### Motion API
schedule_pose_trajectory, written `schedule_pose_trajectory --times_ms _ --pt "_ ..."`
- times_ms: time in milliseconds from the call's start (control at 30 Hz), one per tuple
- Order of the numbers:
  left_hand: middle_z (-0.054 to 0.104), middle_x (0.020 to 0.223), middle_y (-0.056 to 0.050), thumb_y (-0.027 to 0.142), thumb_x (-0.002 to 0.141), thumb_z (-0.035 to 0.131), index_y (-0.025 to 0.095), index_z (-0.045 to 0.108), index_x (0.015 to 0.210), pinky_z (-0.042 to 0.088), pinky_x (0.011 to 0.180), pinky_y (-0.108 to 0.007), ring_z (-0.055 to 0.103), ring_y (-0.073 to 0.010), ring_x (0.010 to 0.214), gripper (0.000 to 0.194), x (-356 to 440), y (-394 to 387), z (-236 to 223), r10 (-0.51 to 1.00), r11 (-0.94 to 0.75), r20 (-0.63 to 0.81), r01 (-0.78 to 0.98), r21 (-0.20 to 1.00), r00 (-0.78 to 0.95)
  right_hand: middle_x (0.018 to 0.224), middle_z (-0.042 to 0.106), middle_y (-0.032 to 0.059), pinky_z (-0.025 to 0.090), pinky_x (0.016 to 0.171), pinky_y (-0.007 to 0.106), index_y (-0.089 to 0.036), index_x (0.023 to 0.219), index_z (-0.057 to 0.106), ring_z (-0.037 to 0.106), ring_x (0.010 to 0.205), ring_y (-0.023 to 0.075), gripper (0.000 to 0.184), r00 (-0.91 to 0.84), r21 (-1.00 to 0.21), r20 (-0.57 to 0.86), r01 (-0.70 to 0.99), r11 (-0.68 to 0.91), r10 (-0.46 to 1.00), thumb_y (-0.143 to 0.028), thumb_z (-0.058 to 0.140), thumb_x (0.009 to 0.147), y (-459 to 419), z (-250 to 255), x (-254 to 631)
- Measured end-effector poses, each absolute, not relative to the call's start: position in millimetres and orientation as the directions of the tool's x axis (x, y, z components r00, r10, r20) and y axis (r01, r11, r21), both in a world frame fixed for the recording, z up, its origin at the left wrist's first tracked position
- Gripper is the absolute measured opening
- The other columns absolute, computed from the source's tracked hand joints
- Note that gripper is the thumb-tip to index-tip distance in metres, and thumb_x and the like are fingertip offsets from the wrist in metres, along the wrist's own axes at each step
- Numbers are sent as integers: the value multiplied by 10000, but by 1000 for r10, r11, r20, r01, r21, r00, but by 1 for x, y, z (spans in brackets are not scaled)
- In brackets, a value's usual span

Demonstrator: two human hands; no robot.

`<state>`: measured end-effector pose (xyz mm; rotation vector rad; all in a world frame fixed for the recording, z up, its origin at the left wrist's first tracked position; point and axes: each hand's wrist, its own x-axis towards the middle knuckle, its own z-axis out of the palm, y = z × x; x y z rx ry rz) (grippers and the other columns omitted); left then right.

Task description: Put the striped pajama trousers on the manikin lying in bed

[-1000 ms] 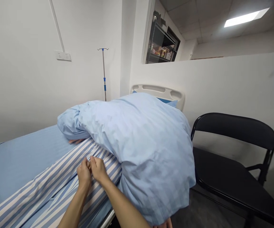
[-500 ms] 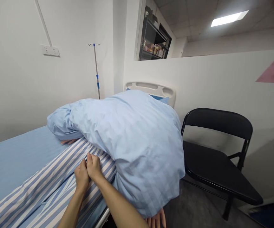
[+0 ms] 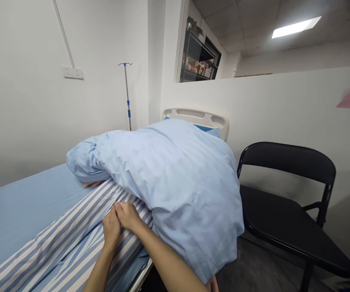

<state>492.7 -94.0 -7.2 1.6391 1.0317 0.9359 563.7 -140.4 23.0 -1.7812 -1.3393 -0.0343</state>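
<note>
My left hand (image 3: 112, 227) and my right hand (image 3: 128, 215) are both closed and meet side by side. They rest over the upper part of blue-and-white striped trousers (image 3: 68, 225), worn by a figure lying on the bed. What the curled fingers hold, if anything, is hidden. A light blue quilt (image 3: 178, 170) is bunched over the figure's upper body, just beyond my hands. Fingers of the figure (image 3: 93, 184) peek out under the quilt's left edge. Part of its other hand (image 3: 214, 284) shows below the quilt, beside my right forearm.
A blue bed sheet (image 3: 26, 211) covers the mattress, with a metal bed rail (image 3: 141, 278) along the near side. Behind stand a pale headboard (image 3: 199, 117) and an IV pole (image 3: 128, 93). A black folding chair (image 3: 287, 219) stands close to the bed's right.
The whole view has shifted slightly, so everything sits a little lower and farther right. My hands stay closed together over the trousers, with the right one drawn closer across the left.
</note>
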Motion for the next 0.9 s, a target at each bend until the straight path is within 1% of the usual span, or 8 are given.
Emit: schedule_pose_trajectory --times_ms 133,200,300,367,433,567,733,900 --pt "654 698 -73 478 807 381 155 619 692 433 668 -298 582 -197 694 417 498 -99 -3 921 -189 118 159 969 372 601 607 31 296 540 231 -177 623 556 487 544 114 462 494 -745 467 667 25 733 -338 263 942 -142 9 567" --pt "629 645 -51 461 802 388 166 591 650 423 640 -286 558 -178 644 389 503 -101 0 924 -172 114 131 976 365 581 579 20 305 542 230 -174 606 534 473 539 111 463 516 -797 451 600 68 728 -359 268 936 -142 7 570" --pt "447 452 24 450 788 402 203 411 489 350 507 -249 413 -119 468 388 516 -103 10 936 -115 85 69 991 342 550 537 6 345 541 225 -176 581 499 473 536 115 474 604 -896 395 420 145 692 -403 266 926 -139 6 576" --pt "312 413 56 456 783 403 216 284 465 297 463 -235 311 -90 423 416 527 -104 20 938 -92 89 -7 996 335 562 549 14 394 570 236 -182 585 503 503 565 133 473 661 -933 350 312 181 663 -432 274 915 -138 5 581" --pt "273 426 65 467 784 397 218 249 480 286 459 -227 280 -81 427 420 538 -104 31 931 -94 120 -91 991 344 644 606 42 442 656 265 -188 643 553 562 670 166 449 696 -941 336 266 208 634 -441 289 904 -137 4 584" --pt "274 432 66 472 795 385 219 260 486 292 470 -229 278 -82 436 418 545 -105 35 930 -85 126 -130 988 346 803 658 76 459 762 302 -204 810 620 591 857 206 408 736 -941 339 263 214 586 -450 305 894 -138 2 585" --pt "400 437 31 428 819 363 208 370 461 309 511 -244 373 -106 463 420 532 -108 8 945 -139 104 91 986 310 585 568 37 426 599 270 -190 665 570 545 662 184 464 738 -947 319 279 161 595 -502 306 883 -138 -2 582" --pt "525 511 -16 452 840 329 203 469 505 346 548 -264 465 -141 515 440 525 -111 2 934 -190 139 129 973 328 551 534 25 372 548 251 -185 600 512 487 570 152 477 688 -924 359 358 135 630 -496 291 887 -139 5 582"
